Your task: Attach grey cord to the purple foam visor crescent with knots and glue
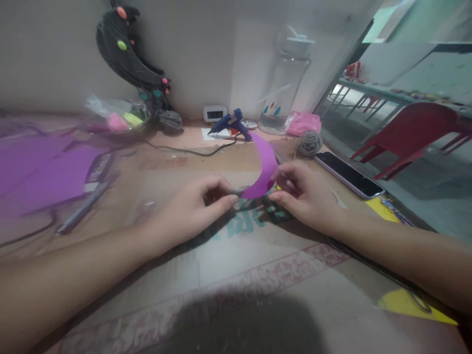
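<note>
At a cluttered craft table, you hold a purple crescent (264, 167) between both hands, just above a sheet of cardboard (236, 275). It curves up and away from you towards the wall. Your left hand (197, 209) has thumb and forefinger pressed together at the lower tip. Your right hand (303, 195) has its fingers curled and closed on the inner edge beside it.

The piece looks like thin craft foam. It is likely very light, soft and springy, easily creased or torn at its narrow ends. A gentle pinch on the broader middle of the curve would probably serve better than a grip on the tips.

Behind it lie a blue glue gun (230, 123) with its cord, a ball of twine (309, 143), a clear water bottle (284, 83) and a dark phone (348, 174). A purple sheet (44, 172) lies well to the left.

Little writing can be read. Teal print on the cardboard is largely hidden by your hands, the small clock (214, 113) is too blurred to read, and the bottle shows only small coloured shapes.
</note>
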Demonstrator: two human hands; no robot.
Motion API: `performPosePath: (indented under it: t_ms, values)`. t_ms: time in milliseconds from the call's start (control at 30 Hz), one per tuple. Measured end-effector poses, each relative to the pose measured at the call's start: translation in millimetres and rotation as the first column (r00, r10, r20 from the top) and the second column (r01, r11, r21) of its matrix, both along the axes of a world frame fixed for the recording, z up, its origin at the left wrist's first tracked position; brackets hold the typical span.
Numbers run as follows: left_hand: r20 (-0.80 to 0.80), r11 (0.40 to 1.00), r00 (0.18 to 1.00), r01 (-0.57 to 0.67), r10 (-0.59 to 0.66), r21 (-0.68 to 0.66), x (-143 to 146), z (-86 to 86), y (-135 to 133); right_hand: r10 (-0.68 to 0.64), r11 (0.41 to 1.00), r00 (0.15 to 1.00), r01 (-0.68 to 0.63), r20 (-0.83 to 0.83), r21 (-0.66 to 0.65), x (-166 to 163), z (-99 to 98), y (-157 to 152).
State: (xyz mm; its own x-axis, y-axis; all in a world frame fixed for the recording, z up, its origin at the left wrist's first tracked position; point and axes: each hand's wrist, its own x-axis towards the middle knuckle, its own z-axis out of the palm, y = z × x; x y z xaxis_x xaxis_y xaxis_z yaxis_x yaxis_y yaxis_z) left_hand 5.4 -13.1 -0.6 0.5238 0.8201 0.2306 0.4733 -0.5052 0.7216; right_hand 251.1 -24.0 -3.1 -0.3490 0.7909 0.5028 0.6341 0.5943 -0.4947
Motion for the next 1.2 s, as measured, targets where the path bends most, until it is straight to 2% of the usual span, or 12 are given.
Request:
performPosePath:
  t_ms: [100,167,300,400,600,967,1200]
  values:
    - [0.065,0.994,0.998,0.001,0.006,-0.113,0,-1.0,2,-0.048,0.993,0.979,0.026,-0.200,-0.111,0,-2.9,8]
    - [0.085,0.985,0.996,-0.002,0.017,-0.171,0,-1.2,2,-0.102,0.980,0.964,0.055,-0.245,-0.192,0,-1.6,12]
    - [0.111,0.971,0.994,0.012,0.015,-0.237,0,-2.8,2,-0.177,0.932,0.976,0.125,-0.126,-0.340,-2,7.3,12]
    - [0.122,0.965,0.992,0.045,-0.013,-0.260,0,-4.1,2,-0.185,0.920,0.977,0.132,-0.110,-0.368,-3,11.3,10]
    - [0.111,0.984,0.993,0.055,-0.036,-0.169,-1,0.7,3,-0.158,0.928,0.967,0.076,-0.200,-0.365,-2,8.7,10]
    - [0.124,0.986,0.992,0.016,0.004,-0.167,-2,-6.0,4,-0.146,0.931,0.962,0.054,-0.233,-0.362,-2,8.7,10]
    - [0.018,0.999,1.000,-0.009,0.009,0.037,-1,-2.8,1,-0.129,0.932,0.971,0.050,-0.199,-0.360,-1,10.4,9]
